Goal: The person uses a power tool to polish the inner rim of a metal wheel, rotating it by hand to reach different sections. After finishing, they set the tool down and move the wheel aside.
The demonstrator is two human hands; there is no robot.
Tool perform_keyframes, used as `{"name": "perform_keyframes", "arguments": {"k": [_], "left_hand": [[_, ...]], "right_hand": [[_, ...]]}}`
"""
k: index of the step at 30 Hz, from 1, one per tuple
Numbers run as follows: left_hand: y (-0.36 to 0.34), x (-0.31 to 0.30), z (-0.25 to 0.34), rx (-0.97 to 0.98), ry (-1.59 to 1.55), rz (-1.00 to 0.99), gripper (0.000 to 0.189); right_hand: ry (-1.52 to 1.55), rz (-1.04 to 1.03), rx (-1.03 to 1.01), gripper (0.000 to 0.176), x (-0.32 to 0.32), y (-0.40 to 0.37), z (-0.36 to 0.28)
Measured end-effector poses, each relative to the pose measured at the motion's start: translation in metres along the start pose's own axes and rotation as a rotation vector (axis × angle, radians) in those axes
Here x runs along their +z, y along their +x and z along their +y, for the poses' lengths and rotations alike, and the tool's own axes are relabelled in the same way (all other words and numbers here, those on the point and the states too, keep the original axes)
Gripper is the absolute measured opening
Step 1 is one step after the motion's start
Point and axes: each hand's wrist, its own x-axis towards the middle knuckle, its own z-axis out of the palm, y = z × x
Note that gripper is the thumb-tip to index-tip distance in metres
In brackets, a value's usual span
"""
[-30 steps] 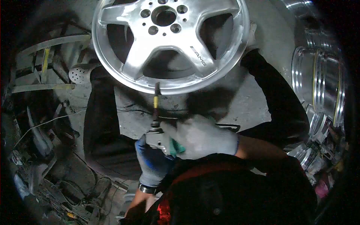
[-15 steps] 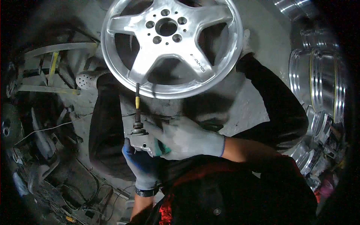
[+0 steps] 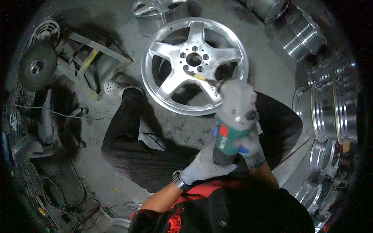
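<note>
A green-and-grey angle grinder (image 3: 230,139) is held up in front of me, its head blurred by motion. A thin rod with a yellow band (image 3: 199,77) sticks out of the head toward the left. My left hand (image 3: 206,166), in a pale glove, is closed round the dark rear end of the grinder. On the grinder's right side my gloved right hand (image 3: 251,146) grips the body, its fingers partly hidden. Beyond the tool lies a silver five-spoke alloy wheel (image 3: 168,86) with AMG lettering; the grinder head overlaps its lower right rim in view.
Several shiny wheel rims (image 3: 323,112) stand along the right, and another wheel (image 3: 157,17) is behind the main one. At left are a metal frame (image 3: 91,64), a round disc (image 3: 37,66) and a cable (image 3: 58,112). My bent legs (image 3: 121,128) flank the floor before me.
The grinder has swung up and to the right, its rod now pointing left instead of away from me. My hands have shifted on it. The view has tilted, showing the whole wheel.
</note>
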Motion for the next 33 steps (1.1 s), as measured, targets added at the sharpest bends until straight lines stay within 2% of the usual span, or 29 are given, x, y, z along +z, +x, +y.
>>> {"name": "perform_keyframes", "arguments": {"k": [1, 2, 3, 5, 6, 7, 9, 10, 13, 14, 15, 16, 17, 19, 20, 21, 23, 24, 25, 27, 28, 29, 31, 32, 33], "left_hand": [[0.003, 0.002, 0.012, 0.046, 0.022, 0.036, 0.078], [0.005, 0.004, 0.019, 0.092, 0.043, 0.072, 0.077], [0.007, 0.007, 0.020, 0.105, 0.044, 0.082, 0.077], [0.009, 0.014, 0.018, 0.064, 0.185, 0.255, 0.068], [0.011, 0.017, 0.007, 0.073, 0.171, 0.300, 0.065], [0.010, 0.021, 0.004, 0.089, 0.171, 0.303, 0.065], [0.004, 0.029, 0.001, 0.115, 0.195, 0.417, 0.063], [0.000, 0.028, 0.002, 0.128, 0.199, 0.423, 0.063], [-0.020, 0.019, 0.004, 0.048, 0.223, 0.352, 0.063], [-0.027, 0.010, 0.005, 0.118, 0.134, 0.289, 0.065], [-0.034, -0.001, 0.004, 0.187, 0.048, 0.218, 0.067], [-0.041, -0.012, -0.009, 0.017, -0.044, 0.076, 0.067], [-0.045, -0.018, -0.002, -0.010, -0.152, 0.078, 0.061], [-0.047, -0.029, -0.001, -0.036, -0.393, 0.074, 0.055], [-0.050, -0.034, 0.002, -0.118, -0.360, 0.119, 0.049], [-0.054, -0.035, 0.001, -0.117, -0.342, 0.112, 0.049], [-0.053, -0.033, 0.010, -0.012, -0.221, 0.410, 0.048], [-0.054, -0.031, 0.013, 0.111, -0.221, 0.493, 0.048], [-0.050, -0.030, 0.017, 0.198, -0.121, 0.642, 0.051], [-0.054, -0.066, -0.019, 0.233, 0.251, 0.741, 0.048], [-0.053, -0.062, 0.003, 0.186, 0.139, 0.813, 0.046], [-0.047, -0.060, 0.026, 0.142, 0.024, 0.882, 0.043], [-0.040, -0.089, 0.030, 0.173, 0.202, 0.994, 0.040], [-0.037, -0.111, 0.027, 0.167, 0.180, 1.003, 0.039], [-0.033, -0.132, 0.023, 0.157, 0.155, 1.013, 0.038]], "right_hand": [[0.079, 0.062, 0.025, 0.070, -0.007, 0.001, 0.004], [0.200, -0.064, -0.120, 0.068, 0.024, -0.006, -0.036], [0.191, -0.077, -0.125, 0.068, 0.029, -0.007, -0.045], [0.047, -0.052, -0.266, 0.059, 0.041, -0.008, -0.061], [-0.001, 0.098, -0.231, 0.052, 0.055, -0.014, -0.071], [-0.010, 0.093, -0.245, 0.052, 0.064, -0.016, -0.071], [-0.154, 0.260, -0.300, 0.051, 0.075, -0.021, -0.069], [-0.183, 0.196, -0.307, 0.056, 0.073, -0.024, -0.067], [-0.344, 0.093, -0.364, 0.060, 0.075, -0.031, -0.064], [-0.060, 0.049, -0.283, 0.065, 0.080, -0.031, -0.057], [0.041, -0.016, -0.189, 0.066, 0.080, -0.031, -0.054], [0.092, -0.070, -0.148, 0.068, 0.084, -0.029, -0.054], [0.144, -0.129, -0.108, 0.069, 0.091, -0.025, -0.055], [0.132, -0.229, -0.139, 0.066, 0.112, -0.015, -0.059], [-0.140, -0.264, -0.199, 0.069, 0.116, -0.006, -0.065], [-0.238, -0.278, -0.280, 0.073, 0.122, 0.002, -0.063], [-0.697, -0.166, -0.547, 0.078, 0.129, 0.007, -0.063], [-0.682, -0.220, -0.389, 0.082, 0.130, -0.001, -0.071], [-0.665, -0.222, -0.394, 0.082, 0.125, -0.002, -0.061], [-0.738, -0.217, -0.621, 0.081, 0.113, -0.002, -0.033], [-0.676, -0.265, -0.325, 0.077, 0.107, -0.010, -0.039], [-0.664, -0.265, -0.328, 0.077, 0.097, -0.009, -0.031], [-0.570, -0.179, -0.308, 0.068, 0.076, -0.002, -0.002], [-0.434, -0.155, -0.198, 0.061, 0.070, -0.004, 0.001], [-0.429, -0.155, -0.184, 0.061, 0.065, -0.005, 0.003]]}}
